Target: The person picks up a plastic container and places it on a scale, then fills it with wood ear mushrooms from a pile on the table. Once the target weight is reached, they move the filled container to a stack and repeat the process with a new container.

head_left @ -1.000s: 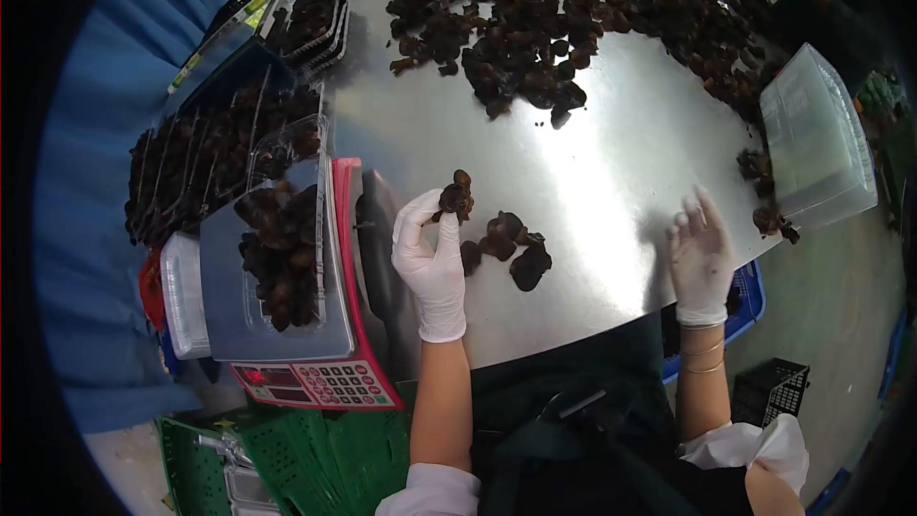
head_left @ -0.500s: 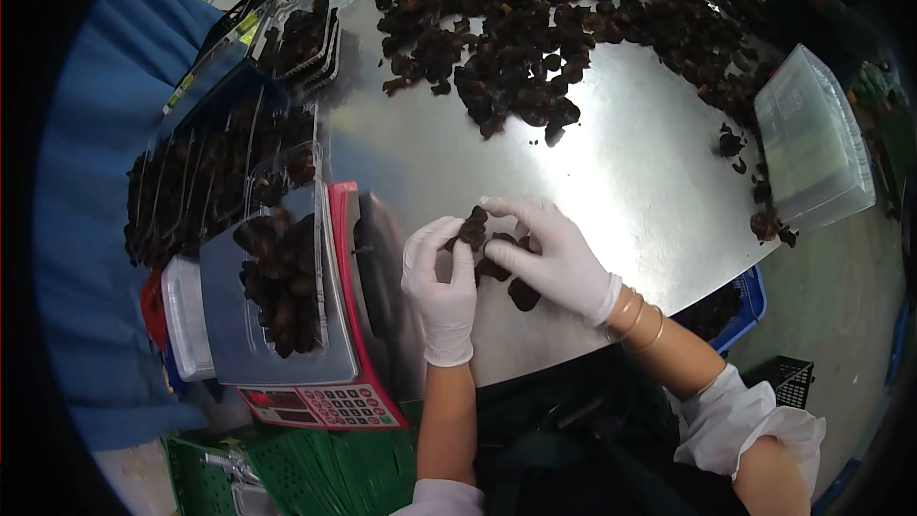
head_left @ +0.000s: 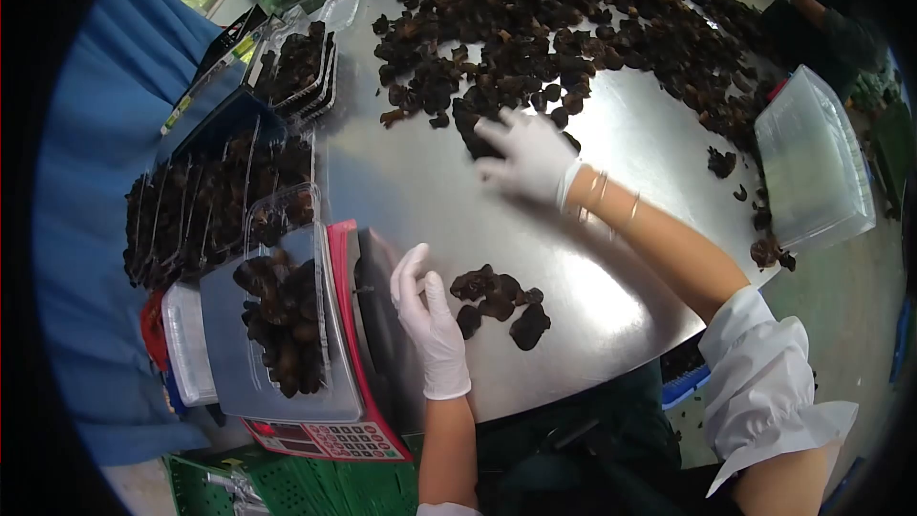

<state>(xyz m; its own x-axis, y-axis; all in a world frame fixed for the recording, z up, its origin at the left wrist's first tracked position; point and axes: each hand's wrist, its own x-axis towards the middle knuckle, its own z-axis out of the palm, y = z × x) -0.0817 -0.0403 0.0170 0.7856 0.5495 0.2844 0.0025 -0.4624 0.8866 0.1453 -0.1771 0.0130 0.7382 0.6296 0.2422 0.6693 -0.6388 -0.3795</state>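
Running left to right: dark fungus clump [head_left: 497,305]

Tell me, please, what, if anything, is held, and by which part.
The left hand appears empty; whether the right hand, blurred over the dark pile, grips anything cannot be told.
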